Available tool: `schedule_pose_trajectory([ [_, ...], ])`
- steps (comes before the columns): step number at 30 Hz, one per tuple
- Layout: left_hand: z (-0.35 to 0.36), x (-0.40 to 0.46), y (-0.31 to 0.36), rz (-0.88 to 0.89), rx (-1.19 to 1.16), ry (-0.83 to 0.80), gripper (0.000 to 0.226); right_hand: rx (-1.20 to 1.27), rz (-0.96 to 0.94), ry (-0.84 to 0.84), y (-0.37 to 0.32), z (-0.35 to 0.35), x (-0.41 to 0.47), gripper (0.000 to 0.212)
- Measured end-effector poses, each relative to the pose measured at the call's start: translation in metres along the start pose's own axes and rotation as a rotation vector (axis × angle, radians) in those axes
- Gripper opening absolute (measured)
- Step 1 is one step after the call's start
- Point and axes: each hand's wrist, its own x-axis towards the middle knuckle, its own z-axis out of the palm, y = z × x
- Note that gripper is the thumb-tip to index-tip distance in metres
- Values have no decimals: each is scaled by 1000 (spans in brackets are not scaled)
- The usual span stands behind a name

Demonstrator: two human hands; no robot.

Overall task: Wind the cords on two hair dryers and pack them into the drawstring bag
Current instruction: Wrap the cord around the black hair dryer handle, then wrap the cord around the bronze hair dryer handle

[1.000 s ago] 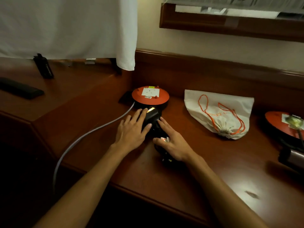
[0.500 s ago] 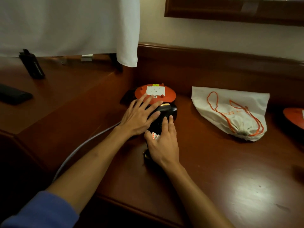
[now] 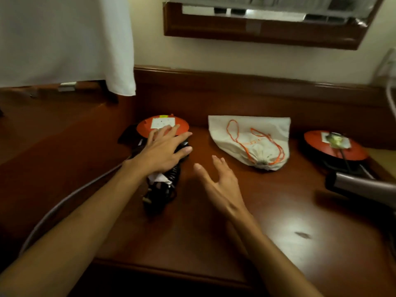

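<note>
A black hair dryer (image 3: 165,185) with its coiled cord wound around it lies on the wooden desk (image 3: 214,221), left of centre. My left hand (image 3: 165,150) rests flat on its upper end with fingers spread. My right hand (image 3: 218,181) hovers open just right of the dryer, holding nothing. A white drawstring bag (image 3: 252,136) with orange cords lies flat behind it, mouth gathered toward me. A second hair dryer (image 3: 360,186), grey, pokes in at the right edge.
An orange cable reel (image 3: 160,125) sits behind the black dryer, a grey cable (image 3: 70,198) running off it to the left. A second orange reel (image 3: 334,144) stands at the right. A white cloth (image 3: 64,39) hangs at the back left.
My right hand has let go of the black dryer and moved off to its right, open. My left hand stays on the dryer. The view swung right, showing the second dryer.
</note>
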Motion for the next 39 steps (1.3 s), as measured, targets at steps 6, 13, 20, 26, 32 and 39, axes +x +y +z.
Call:
schedule_pose_trajectory([
  [6, 5, 21, 137, 181, -183, -52, 53, -116, 32, 235, 49, -138, -1, 63],
  [13, 15, 62, 244, 276, -283, -66, 53, -225, -15, 262, 81, -268, 1, 43],
  [20, 14, 110, 310, 345, -311, -104, 55, -315, 91, 197, 115, -341, 22, 29],
  [26, 40, 171, 340, 394, -334, -193, 63, -419, 219, 243, 163, -371, 68, 33],
  [32, 79, 244, 373, 425, -321, -191, 62, -511, 281, 102, 204, -381, 126, 39],
  [39, 139, 305, 396, 488, -446, -183, 56, -687, 330, -41, 247, -374, 177, 44],
])
